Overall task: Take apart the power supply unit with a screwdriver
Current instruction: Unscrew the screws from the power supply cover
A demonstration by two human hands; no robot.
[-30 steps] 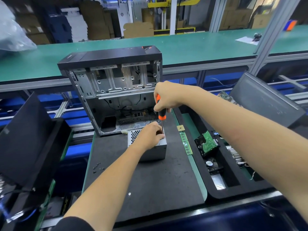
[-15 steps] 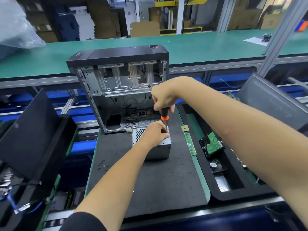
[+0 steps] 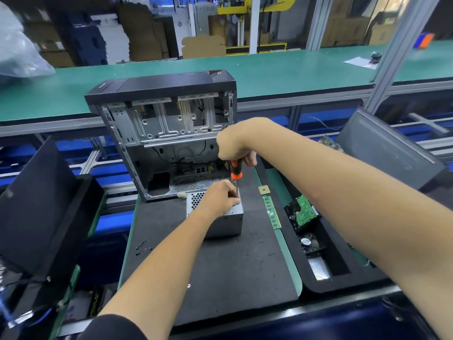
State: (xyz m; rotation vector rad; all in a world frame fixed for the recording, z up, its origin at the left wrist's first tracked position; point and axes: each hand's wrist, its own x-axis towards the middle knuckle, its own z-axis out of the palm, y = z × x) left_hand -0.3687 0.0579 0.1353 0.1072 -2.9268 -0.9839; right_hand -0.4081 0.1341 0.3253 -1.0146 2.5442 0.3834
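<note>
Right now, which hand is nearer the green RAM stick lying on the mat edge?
Left. The left hand rests on the grey metal power supply box, left of the green RAM stick; the right hand is higher, gripping the orange-black screwdriver.

Likely electronics disassembly workshop: green benches [image 3: 282,69], stacked cartons [image 3: 144,33]

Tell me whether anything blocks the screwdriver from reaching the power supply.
Nothing visible does. The right hand holds the screwdriver upright over the power supply, its shaft running down to the top far corner, beside the left hand that holds the box on the mat.
</note>
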